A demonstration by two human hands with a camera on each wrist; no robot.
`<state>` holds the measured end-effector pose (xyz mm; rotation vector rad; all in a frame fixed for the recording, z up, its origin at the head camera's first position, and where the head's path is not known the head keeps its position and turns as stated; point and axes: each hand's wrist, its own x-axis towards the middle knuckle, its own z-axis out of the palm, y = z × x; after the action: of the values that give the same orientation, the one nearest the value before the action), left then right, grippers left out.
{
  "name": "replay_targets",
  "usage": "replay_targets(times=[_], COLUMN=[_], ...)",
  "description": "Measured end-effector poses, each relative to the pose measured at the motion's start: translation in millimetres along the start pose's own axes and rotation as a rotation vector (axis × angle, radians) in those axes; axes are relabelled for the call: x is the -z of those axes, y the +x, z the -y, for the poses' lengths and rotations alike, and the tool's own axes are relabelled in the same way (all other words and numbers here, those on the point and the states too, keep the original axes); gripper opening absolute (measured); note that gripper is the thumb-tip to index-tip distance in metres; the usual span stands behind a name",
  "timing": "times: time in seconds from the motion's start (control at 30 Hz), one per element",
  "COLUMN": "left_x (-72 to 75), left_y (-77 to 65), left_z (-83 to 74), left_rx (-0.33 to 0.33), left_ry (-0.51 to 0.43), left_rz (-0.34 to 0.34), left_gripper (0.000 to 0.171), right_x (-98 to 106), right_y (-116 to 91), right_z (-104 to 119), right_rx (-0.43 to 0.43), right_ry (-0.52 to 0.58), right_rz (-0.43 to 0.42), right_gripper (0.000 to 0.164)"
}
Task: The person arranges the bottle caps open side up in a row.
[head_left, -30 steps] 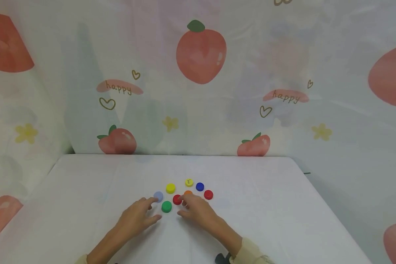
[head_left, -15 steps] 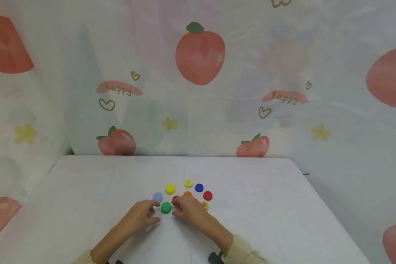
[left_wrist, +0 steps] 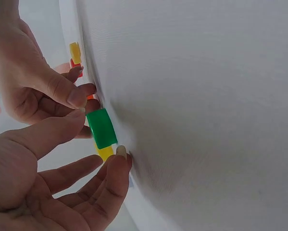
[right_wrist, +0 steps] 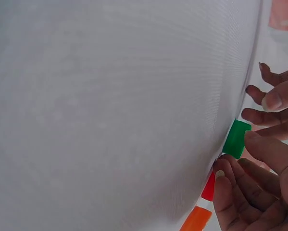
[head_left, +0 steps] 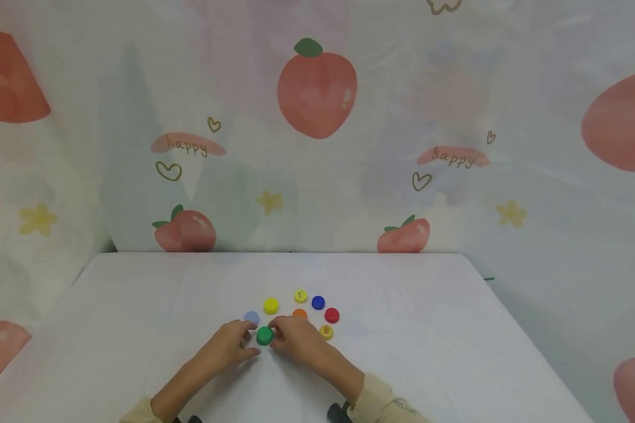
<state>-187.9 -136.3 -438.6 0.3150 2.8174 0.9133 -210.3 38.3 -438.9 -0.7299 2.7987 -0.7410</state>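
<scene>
A round green cap [head_left: 264,335] lies on the white table between my hands. My left hand [head_left: 227,346] is beside its left edge, thumb and fingers spread apart with a gap. From the other side, my right hand [head_left: 298,341] has its thumb and fingertips right at the cap's right edge. In the left wrist view, the green cap [left_wrist: 101,128] shows side-on between both hands. The right wrist view has my right thumb overlapping the green cap [right_wrist: 237,139]. A red cap [right_wrist: 208,187] is beside the right fingers and mostly hidden in the head view.
Behind the hands lie a pale blue cap [head_left: 251,318], a yellow cap [head_left: 271,305], a marked yellow cap [head_left: 300,296], a dark blue cap [head_left: 318,302], an orange cap [head_left: 299,314] and a red cap [head_left: 331,315]. Another marked yellow cap [head_left: 326,332] sits right of my right hand.
My right hand has moved left from the red cap to the green cap's edge, uncovering the marked yellow cap on the right. My left hand stays almost in place.
</scene>
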Motion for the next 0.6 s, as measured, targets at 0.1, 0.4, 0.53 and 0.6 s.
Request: replay_targets(times=[0.1,0.4,0.53,0.6], left_x=[-1.4,-1.9,-1.1,-0.6], left_y=[1.3,4.9,6.7,6.9], left_z=[-1.3,-3.4,-4.0,-4.1], left_rx=[0.005,0.020,0.001,-0.012], left_ry=[-0.004,-0.002,-0.010,-0.012], left_rz=[0.021,0.064,0.060,0.055], left_gripper=[0.049,0.047,0.043,0.041], right_x=[-0.9,-2.0,-0.5,0.3], right_y=[-1.0,0.2,3.3,4.4], right_z=[0.6,4.6,7.5,8.3], right_rx=[-0.011,0.006,0.033,0.039], right_ry=[0.004,-0.068,-0.137,-0.158], right_rz=[0.016,0.008,-0.018,-0.023], right_gripper=[0.030,0.029,0.027,0.027])
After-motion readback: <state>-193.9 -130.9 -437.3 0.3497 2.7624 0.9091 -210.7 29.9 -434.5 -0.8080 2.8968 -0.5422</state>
